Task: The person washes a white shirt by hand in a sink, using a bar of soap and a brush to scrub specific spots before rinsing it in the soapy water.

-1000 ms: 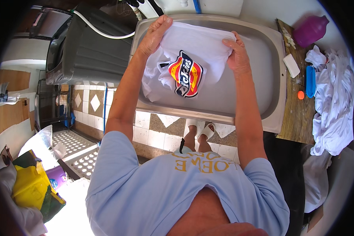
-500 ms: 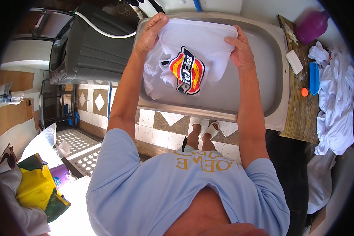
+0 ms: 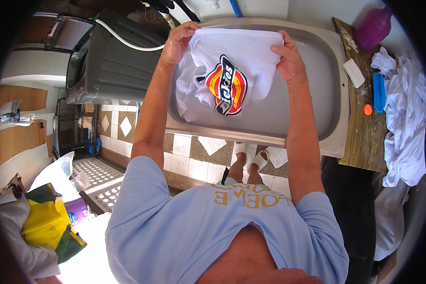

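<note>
Left hand (image 3: 179, 43) and right hand (image 3: 290, 60) grip a white cloth garment (image 3: 251, 59) at twelve o'clock, top edge stretched, folds below unspread. Crumpled white fabric (image 3: 406, 118) lies untouched at three o'clock.

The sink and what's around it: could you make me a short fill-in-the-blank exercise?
1. The left hand and right hand both grip a cloth that is mostly ____ around its printed emblem.
2. In the picture, the wooden board lies to the ____ of the sink.
3. The small round object on that board is coloured ____.
Missing words: white; right; orange.
</note>
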Motion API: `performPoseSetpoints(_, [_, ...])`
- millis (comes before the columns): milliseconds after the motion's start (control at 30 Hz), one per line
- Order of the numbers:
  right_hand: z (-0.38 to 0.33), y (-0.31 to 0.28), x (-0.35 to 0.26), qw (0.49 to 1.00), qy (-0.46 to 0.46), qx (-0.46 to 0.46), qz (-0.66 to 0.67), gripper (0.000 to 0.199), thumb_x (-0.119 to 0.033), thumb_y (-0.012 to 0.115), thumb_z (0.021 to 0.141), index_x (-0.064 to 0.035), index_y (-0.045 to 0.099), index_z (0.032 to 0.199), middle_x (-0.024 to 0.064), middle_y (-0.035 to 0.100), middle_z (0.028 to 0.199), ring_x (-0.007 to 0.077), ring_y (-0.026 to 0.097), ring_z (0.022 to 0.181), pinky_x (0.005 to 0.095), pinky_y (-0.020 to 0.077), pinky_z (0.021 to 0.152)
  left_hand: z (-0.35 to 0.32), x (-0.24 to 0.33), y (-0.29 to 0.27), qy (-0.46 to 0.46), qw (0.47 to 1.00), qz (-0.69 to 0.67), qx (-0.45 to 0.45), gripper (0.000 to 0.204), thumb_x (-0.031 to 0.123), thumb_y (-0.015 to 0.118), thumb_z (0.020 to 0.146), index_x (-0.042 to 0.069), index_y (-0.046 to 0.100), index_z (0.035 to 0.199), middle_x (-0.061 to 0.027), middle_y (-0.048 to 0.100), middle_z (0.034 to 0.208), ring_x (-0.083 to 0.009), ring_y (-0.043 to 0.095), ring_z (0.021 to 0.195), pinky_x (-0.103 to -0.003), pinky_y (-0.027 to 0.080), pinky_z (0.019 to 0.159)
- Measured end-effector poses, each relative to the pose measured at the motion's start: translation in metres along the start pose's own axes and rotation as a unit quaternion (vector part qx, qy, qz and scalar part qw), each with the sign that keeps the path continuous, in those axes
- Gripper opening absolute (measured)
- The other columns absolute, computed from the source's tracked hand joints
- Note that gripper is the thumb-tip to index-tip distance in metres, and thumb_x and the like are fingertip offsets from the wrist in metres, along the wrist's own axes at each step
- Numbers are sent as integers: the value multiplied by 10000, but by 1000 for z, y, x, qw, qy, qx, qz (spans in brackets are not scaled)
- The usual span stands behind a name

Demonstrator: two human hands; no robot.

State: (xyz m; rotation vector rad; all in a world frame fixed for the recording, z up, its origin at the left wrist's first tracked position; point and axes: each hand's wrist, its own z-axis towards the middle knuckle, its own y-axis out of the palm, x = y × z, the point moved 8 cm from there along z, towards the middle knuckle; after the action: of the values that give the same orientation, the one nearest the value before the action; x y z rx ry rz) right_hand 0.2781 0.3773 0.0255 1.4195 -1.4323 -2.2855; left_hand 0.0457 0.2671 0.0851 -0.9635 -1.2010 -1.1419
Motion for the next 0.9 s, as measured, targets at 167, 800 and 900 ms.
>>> performPoseSetpoints(167, [0, -1, 1, 1000, 2, -15, -1, 259, 11, 652, 718, -110, 553, 924, -17, 606, 850, 96, 564, 826, 257, 448, 801, 2, 5, -3, -9, 999, 26, -18, 245, 165, 485, 757, -17, 573, 895, -25, 514, 837, -112, 494, 811, -210, 400, 763])
performPoseSetpoints(800, [-3, -96, 16, 646, 2, 257, -718, 428, -358, 731, 703, -9, 611, 918, 208, 647, 871, 331, 628, 835, 398, 488, 749, 5, -129, 77, -59, 834, 549, -13, 638, 581, 594, 790, 19, 575, 1093, -189, 607, 1035, -360, 583, 957, -402, 459, 828])
performPoseSetpoints(900, [0, -113, 33, 575, -8, 217, -788, 402, -374, 680, 761, -1, 648, 906, 190, 662, 882, 347, 629, 848, 433, 482, 749, 3, -151, 85, -90, 823, 560, -18, 644, 599, 545, 812, 24, 562, 1099, -188, 624, 979, -375, 588, 940, -428, 458, 817])
